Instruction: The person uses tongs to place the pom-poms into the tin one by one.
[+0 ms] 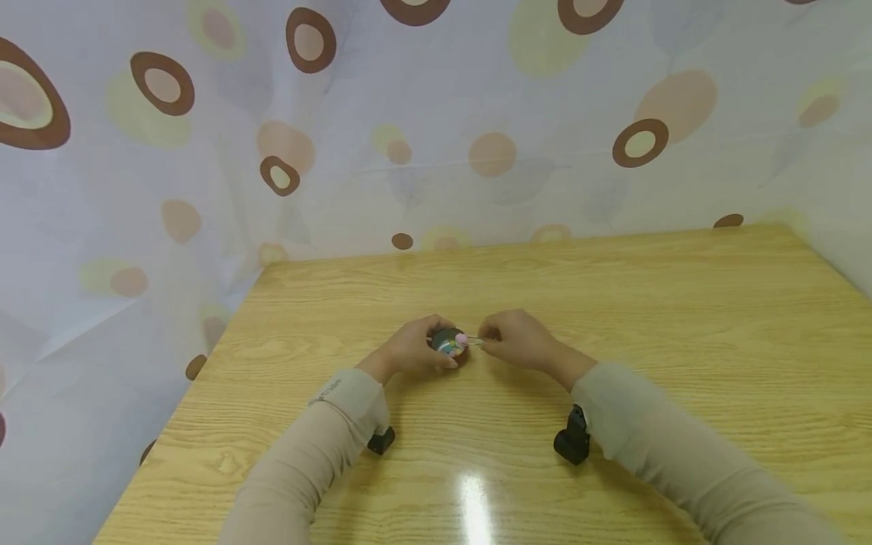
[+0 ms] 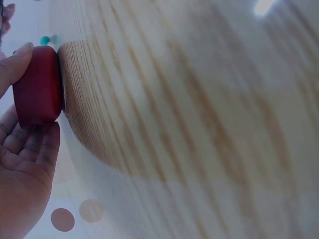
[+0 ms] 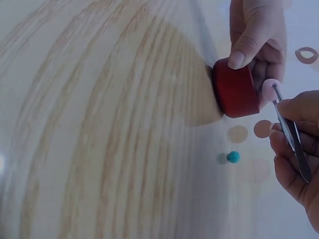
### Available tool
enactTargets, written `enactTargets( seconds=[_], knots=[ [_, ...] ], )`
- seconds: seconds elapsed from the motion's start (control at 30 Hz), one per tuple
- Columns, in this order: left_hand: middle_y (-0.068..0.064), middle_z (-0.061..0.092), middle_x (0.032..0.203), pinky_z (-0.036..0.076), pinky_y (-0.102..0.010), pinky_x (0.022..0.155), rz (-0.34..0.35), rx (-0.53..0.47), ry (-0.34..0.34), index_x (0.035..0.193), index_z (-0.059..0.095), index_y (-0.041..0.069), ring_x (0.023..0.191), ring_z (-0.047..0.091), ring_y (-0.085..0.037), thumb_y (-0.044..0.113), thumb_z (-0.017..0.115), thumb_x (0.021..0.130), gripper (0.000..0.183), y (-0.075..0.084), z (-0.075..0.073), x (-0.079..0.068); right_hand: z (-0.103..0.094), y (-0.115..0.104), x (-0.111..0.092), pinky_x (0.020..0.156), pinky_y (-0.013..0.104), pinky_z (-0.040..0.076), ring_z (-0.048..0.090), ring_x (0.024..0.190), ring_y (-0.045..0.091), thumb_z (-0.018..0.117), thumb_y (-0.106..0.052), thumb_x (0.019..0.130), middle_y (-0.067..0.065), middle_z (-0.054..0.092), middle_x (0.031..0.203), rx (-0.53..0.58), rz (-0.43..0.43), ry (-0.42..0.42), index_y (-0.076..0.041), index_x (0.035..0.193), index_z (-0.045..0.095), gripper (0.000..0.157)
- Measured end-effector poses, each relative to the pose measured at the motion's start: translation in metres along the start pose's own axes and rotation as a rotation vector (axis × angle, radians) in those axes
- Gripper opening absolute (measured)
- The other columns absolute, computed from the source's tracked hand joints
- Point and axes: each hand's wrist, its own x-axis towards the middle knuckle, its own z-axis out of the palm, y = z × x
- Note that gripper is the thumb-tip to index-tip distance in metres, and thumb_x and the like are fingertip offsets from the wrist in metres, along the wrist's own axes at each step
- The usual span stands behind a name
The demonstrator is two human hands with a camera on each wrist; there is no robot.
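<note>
My left hand (image 1: 413,347) grips a small round red bowl (image 3: 237,89) by its sides, thumb at the near side and fingers behind. The bowl stands on the table, with several small coloured balls (image 1: 446,348) inside. In my right hand (image 3: 304,149) I pinch metal tweezers (image 3: 290,135) between thumb and fingers. Their tips hold a pink ball (image 3: 270,90), which is over the bowl's right rim in the head view. A teal ball (image 3: 233,157) lies on the table beyond the bowl and hands in the right wrist view.
The wood-grain table (image 1: 613,303) is glossy and reflects a light near its front. A pale curtain (image 1: 443,98) with brown and peach spots hangs behind it and along the left. Black wrist cameras (image 1: 572,439) sit under both sleeves.
</note>
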Motion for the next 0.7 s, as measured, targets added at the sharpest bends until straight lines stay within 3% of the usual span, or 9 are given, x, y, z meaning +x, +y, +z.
enactTargets(
  seconds=[0.7],
  knots=[
    [-0.002, 0.051, 0.11, 0.042, -0.028, 0.079, -0.001, 0.026, 0.009, 0.112, 0.049, 0.014, 0.1, 0.047, -0.016, 0.019, 0.074, 0.068, 0.051, 0.0, 0.001, 0.001, 0.011, 0.003, 0.009, 0.062, 0.029, 0.045, 0.05, 0.064, 0.012, 0.059, -0.006, 0.077, 0.003, 0.061, 0.078, -0.028, 0.023, -0.029, -0.003, 0.082, 0.064, 0.007]
  ],
)
